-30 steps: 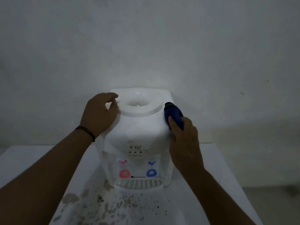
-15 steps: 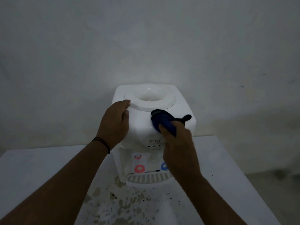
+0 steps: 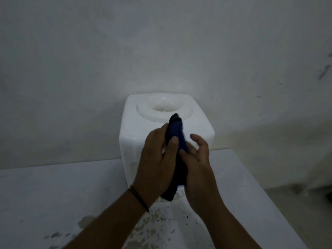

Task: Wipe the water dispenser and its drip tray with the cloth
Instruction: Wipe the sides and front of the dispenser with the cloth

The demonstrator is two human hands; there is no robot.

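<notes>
A white tabletop water dispenser (image 3: 133, 133) stands on a white table (image 3: 53, 191) against the wall, its round bottle well on top. Both my hands are in front of its face, off its surface. My left hand (image 3: 156, 159) pinches the dark blue cloth (image 3: 177, 133) between thumb and fingers; the cloth hangs down between my palms. My right hand (image 3: 195, 159) touches the cloth's lower part with its fingers spread. The taps are hidden behind my hands. Only a sliver of the drip tray (image 3: 180, 193) shows below the cloth.
The table surface in front of the dispenser is stained with dark specks and brownish blotches (image 3: 154, 221). A plain grey wall (image 3: 161, 51) rises close behind the dispenser. The table's right edge (image 3: 269, 203) drops to the floor.
My left hand left the dispenser's top and took hold of the cloth. My right hand lifted the cloth off the dispenser's top front and loosened its grip, so both hands meet before the dispenser.
</notes>
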